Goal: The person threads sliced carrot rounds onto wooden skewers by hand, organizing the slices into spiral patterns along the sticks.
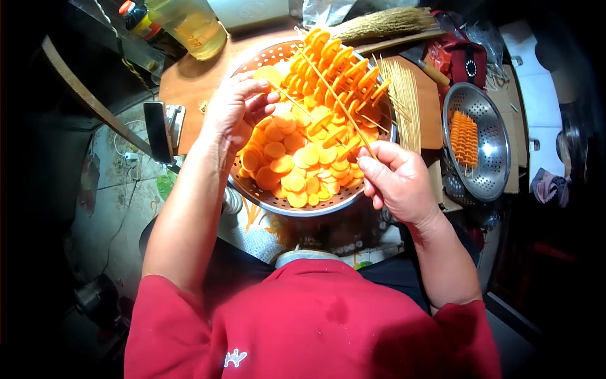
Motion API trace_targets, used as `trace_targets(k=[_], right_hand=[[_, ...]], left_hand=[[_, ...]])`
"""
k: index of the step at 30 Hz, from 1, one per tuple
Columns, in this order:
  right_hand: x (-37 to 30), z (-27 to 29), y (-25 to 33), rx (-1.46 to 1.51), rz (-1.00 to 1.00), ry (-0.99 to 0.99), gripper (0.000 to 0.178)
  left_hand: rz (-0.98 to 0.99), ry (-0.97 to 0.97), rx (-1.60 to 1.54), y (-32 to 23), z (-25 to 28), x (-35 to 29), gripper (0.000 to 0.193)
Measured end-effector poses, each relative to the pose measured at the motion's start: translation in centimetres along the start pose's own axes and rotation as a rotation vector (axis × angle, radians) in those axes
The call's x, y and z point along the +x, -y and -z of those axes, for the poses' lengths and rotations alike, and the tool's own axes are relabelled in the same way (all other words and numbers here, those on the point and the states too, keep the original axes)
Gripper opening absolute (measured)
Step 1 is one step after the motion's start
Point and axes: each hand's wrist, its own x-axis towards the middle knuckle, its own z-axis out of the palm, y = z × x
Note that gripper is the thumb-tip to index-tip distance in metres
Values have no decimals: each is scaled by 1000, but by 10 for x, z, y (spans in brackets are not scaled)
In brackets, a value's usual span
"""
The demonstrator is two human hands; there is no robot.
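My right hand (398,180) pinches the lower end of a thin bamboo skewer (338,99), which slants up and left over a brown colander (278,203) with a pale rim. At the colander's left side, my left hand (243,107) has its thumb and fingers closed at a round carrot slice (269,74). A second thin stick runs from near those fingertips toward the middle; whether the hand grips it I cannot tell. Loose carrot slices (293,158) fill the near part of the colander. Across its far right lie several skewers threaded with spaced carrot slices (341,69).
Bare bamboo skewers (407,104) lie right of the colander on a wooden table (189,95). Farther right, a metal colander (489,167) holds finished-looking carrot skewers (464,140). A straw brush (379,24), a bottle of yellowish liquid (192,28) and a phone (158,131) surround the work.
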Motion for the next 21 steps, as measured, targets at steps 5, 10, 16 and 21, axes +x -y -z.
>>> trace_targets(k=[5,10,16,21], right_hand=[[1,-1,-2,23,-10,3,18],[0,-2,-5,28,-28,-26,20],[0,0,-4,14,-15,-28,20],[0,-1,-3,7,-13,-32,19]], left_hand=[[-49,-55,29,-1,1,-3,29],[-101,-94,44,4,2,-2,23],[-149,-80,125,2,-4,-4,22],[-150,-105,133,4,-4,-2,22]])
